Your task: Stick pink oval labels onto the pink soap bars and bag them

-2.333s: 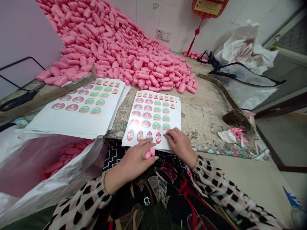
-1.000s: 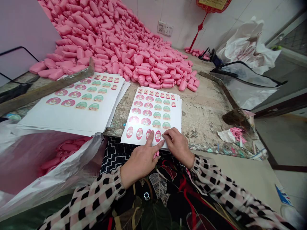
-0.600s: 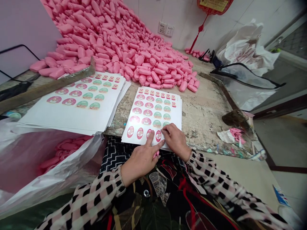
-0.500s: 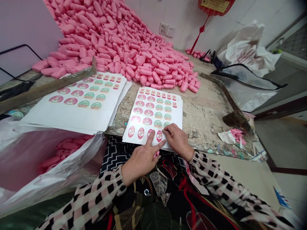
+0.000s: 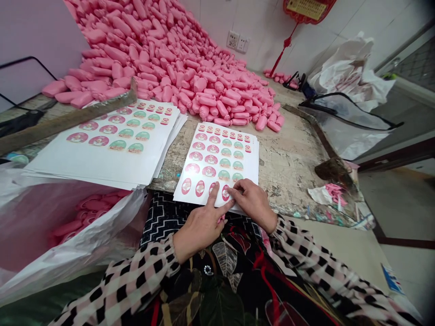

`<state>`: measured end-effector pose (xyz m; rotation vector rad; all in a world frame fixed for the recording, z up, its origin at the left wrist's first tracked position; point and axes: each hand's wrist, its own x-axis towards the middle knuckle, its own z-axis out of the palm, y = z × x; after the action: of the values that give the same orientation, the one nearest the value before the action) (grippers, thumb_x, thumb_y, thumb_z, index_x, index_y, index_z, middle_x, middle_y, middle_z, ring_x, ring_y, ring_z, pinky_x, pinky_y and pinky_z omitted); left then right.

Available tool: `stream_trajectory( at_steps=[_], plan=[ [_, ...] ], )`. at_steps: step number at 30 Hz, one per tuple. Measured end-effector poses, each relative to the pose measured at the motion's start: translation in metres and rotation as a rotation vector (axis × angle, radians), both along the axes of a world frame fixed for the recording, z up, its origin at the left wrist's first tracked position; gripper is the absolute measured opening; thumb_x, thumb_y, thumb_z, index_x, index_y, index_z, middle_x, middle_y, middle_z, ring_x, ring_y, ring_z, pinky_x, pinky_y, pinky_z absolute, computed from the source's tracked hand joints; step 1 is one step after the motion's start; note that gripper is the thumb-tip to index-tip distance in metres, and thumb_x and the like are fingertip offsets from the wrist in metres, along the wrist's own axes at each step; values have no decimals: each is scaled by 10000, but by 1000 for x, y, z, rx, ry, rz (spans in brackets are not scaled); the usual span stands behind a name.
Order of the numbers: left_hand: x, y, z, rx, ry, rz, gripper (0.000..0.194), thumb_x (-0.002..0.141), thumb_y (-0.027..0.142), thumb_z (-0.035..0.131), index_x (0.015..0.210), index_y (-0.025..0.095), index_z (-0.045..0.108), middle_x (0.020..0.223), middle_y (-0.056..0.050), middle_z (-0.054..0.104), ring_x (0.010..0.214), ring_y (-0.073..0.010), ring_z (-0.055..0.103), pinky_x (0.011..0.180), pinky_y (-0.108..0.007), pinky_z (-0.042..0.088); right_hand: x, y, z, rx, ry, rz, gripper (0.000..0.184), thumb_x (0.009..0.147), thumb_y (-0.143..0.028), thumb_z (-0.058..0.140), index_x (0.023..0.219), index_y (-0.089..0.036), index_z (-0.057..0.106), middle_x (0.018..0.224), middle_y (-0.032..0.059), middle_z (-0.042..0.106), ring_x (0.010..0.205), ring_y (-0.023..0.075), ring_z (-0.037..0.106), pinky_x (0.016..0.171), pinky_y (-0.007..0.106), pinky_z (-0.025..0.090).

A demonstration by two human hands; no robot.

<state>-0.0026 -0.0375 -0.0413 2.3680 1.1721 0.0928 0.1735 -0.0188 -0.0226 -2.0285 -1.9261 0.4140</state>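
A sheet of stickers (image 5: 183, 195), printed with pink and green labels, tops a small stack at the table's front edge. My left hand (image 5: 203, 226) rests on its lower edge, index finger and thumb pressed on the paper. The other fingers are folded round a pink piece (image 5: 222, 218), of which only a bit shows below the palm. Curled in from the right, my right hand (image 5: 253, 203) has its thumb and fingertip closed at the right side of an oval pink sticker (image 5: 225, 193) in the bottom row. The fingers partly hide this sticker and the one beside it.
Behind the sheets rises a large heap of pink sausage-shaped pieces (image 5: 163, 59). A second sticker stack (image 5: 84, 167) lies left under a wooden bar (image 5: 68, 122). A plastic bag (image 5: 125, 240) with pink pieces hangs open below. Another bar (image 5: 316, 129) edges the table's right.
My right thumb and fingertips have moved slightly left, onto the edge of the oval sticker. My left hand keeps its place on the sheet. The view has shifted a little.
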Motion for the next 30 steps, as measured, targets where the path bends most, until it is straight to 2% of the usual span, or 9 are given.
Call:
stream_trajectory(
  at_steps=[5,11,14,17,21,24,27,30],
  plan=[
    [0,-1,0,29,17,2,695,860,275,471,1420,455,101,1520,-103,-151,978,-267,628,798,-398,496,-6,0,2,-13,0,-84,238,792,-455,566,741,-229,623,770,-1,629,663,143,545,549,256,297],
    [0,-2,1,33,31,17,705,865,253,450,1418,466,68,1526,-86,-137,934,-235,642,788,-380,504,-11,-11,7,134,-15,-44,219,823,-416,546,729,-230,615,773,-4,602,690,134,544,575,253,318],
    [0,-2,0,33,19,21,664,866,252,447,1411,468,137,1524,-82,-143,983,-262,625,789,-393,502,-8,-13,7,205,79,-75,229,824,-423,546,738,-225,620,780,5,610,694,134,548,598,251,348],
    [0,-2,-2,32,12,15,608,867,276,454,1394,468,220,1523,-76,-149,988,-272,623,790,-400,502,-2,-9,0,204,228,-155,258,795,-463,568,744,-217,625,778,10,630,693,143,556,620,258,376],
    [-1,-1,-4,36,4,-2,596,865,281,458,1395,448,245,1516,-87,-170,935,-257,643,788,-412,501,3,-3,-17,108,383,-213,268,756,-476,594,757,-210,627,751,0,641,670,145,552,599,251,384],
    [-5,-1,-1,17,-15,-17,585,863,281,466,1387,448,269,1518,-71,-166,972,-262,630,810,-408,492,3,-2,-23,110,469,-245,314,730,-510,606,766,-198,623,730,2,636,647,142,540,591,251,389],
    [-14,-2,6,2,-116,-4,547,884,320,443,1391,433,273,1540,-48,-5,1114,-269,552,868,-400,466,4,-1,-22,123,574,-249,347,708,-531,616,752,-187,620,704,2,620,620,132,517,577,248,389],
    [-24,-2,17,-56,-369,109,545,868,407,478,1387,345,322,1425,-63,385,1185,-246,488,933,-386,420,4,0,-18,125,674,-244,341,696,-519,635,732,-180,611,676,-5,597,599,120,491,560,242,379]
  ],
)
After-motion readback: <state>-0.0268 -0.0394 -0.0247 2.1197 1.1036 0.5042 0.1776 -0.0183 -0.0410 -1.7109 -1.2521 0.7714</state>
